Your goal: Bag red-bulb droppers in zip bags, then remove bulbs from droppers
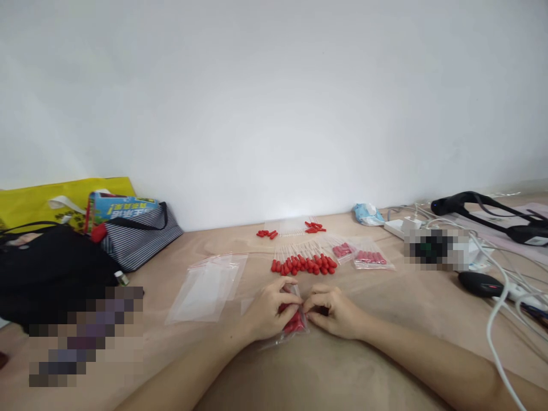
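Hands: left hand and right hand close together; fingertips of both clamped on bag
Bag: clear, red pieces inside; near centre of counter, between the hands
Sticks: red-tipped row just beyond the hands; filled bags to its right
Left: flat bags; striped pouch and black bag farther left
Right: white cables; black mouse

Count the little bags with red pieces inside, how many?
3. The held bag is pinched by the left hand and right hand; a second bag and third bag lie right of the sticks.
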{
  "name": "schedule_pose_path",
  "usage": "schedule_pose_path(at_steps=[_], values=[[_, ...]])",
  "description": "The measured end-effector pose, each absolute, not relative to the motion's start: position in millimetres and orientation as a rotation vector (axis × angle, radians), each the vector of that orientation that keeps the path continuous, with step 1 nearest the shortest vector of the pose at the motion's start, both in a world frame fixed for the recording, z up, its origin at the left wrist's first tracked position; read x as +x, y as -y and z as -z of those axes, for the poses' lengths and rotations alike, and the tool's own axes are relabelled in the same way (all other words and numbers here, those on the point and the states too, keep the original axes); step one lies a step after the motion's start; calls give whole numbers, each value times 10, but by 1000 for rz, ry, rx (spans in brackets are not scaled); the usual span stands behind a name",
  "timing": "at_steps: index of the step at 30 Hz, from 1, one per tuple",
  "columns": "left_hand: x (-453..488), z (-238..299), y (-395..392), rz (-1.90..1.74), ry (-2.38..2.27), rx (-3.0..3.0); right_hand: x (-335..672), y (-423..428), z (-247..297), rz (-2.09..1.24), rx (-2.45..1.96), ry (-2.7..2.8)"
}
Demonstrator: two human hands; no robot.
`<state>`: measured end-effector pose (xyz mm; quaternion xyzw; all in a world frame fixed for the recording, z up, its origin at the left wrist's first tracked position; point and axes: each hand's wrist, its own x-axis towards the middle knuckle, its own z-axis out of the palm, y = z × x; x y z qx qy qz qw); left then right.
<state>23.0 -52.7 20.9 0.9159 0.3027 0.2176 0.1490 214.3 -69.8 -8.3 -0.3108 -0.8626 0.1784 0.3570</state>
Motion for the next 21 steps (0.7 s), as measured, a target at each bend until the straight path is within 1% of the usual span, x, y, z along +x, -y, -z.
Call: schedule_pose_path(at_steps=[9, 16, 21], values=[[229, -161, 500, -676, -839, 2638, 2143, 645, 49, 83, -668, 2472], [228, -183, 501, -691, -827, 2642, 2163, 627, 109, 291, -595, 2413], [217, -182, 471, -758, -716, 2755, 2162, 644, 89, 340, -541, 2357]])
